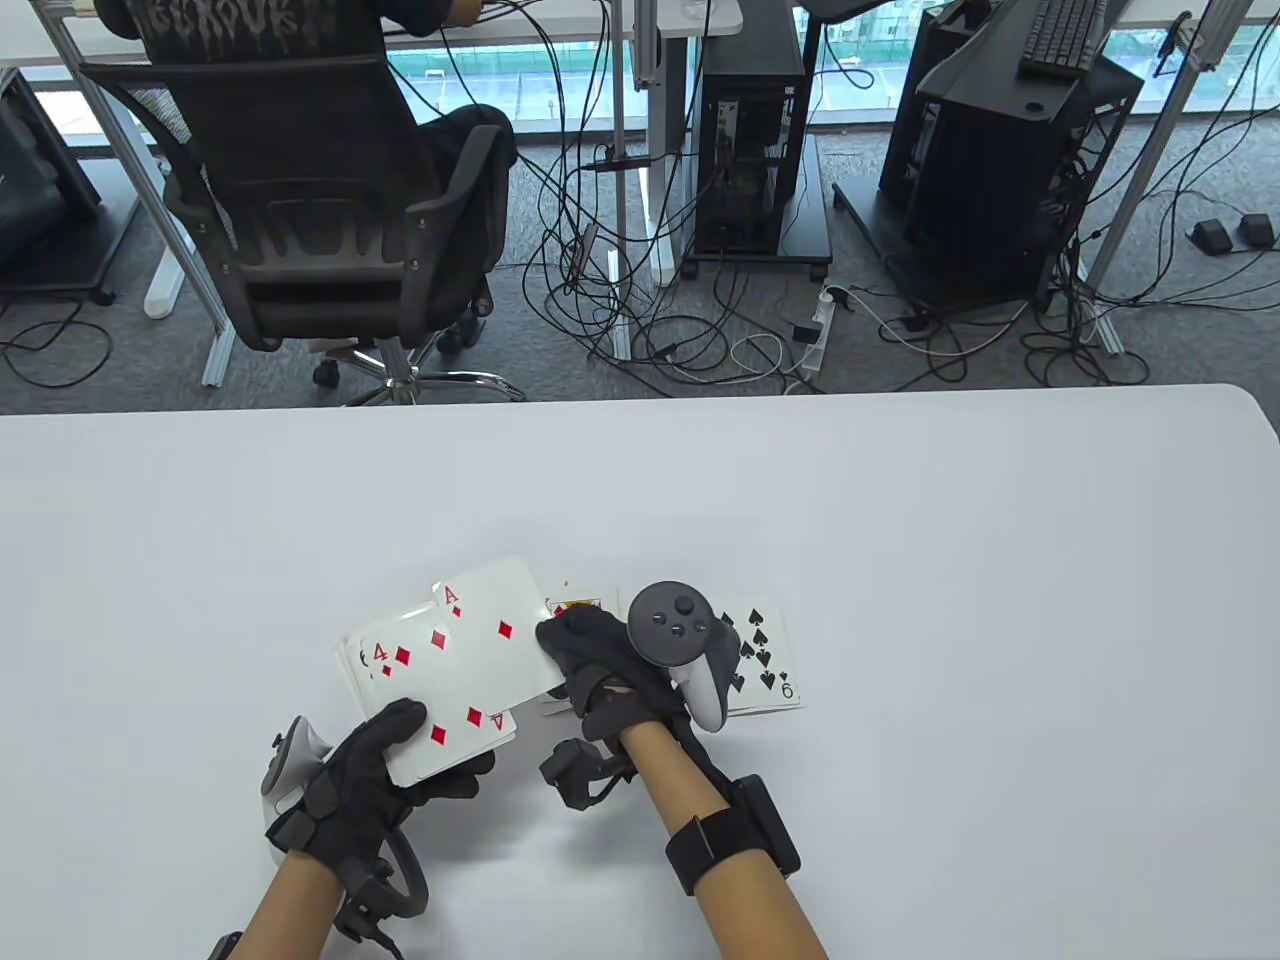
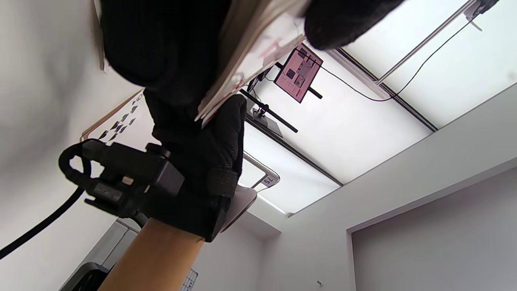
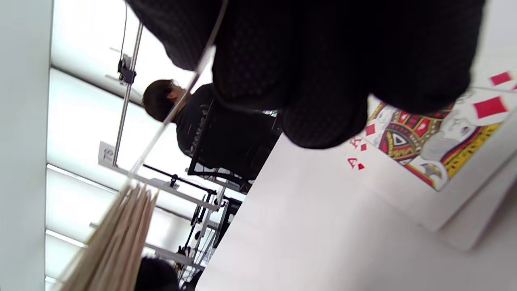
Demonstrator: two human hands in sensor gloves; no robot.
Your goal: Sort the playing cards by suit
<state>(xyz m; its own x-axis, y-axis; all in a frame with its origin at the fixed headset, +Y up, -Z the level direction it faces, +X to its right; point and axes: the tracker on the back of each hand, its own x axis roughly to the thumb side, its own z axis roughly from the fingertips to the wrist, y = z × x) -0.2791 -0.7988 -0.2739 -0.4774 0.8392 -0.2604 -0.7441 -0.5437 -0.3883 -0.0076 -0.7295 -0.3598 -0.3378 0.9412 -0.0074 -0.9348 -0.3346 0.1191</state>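
Observation:
My left hand (image 1: pixel 375 765) grips a fan of diamond cards (image 1: pixel 420 690) low over the table, thumb on top. My right hand (image 1: pixel 590 660) pinches the right edge of the fan's top card, an ace of diamonds (image 1: pixel 500 630). Under that hand a face-up pile topped by a king of diamonds (image 1: pixel 578 606) lies on the table. A spade pile (image 1: pixel 768 655) lies to its right. In the right wrist view the king (image 3: pixel 424 145) lies beneath my fingers (image 3: pixel 323 60), and the pinched card's thin edge (image 3: pixel 177 106) runs down to the fan's edges (image 3: pixel 117 242). The left wrist view shows the fan (image 2: pixel 250 52) edge-on.
The white table (image 1: pixel 900 560) stretches wide on every side of the cards. Beyond its far edge a person sits in a black office chair (image 1: pixel 300 230), among floor cables and computer towers (image 1: pixel 750 150).

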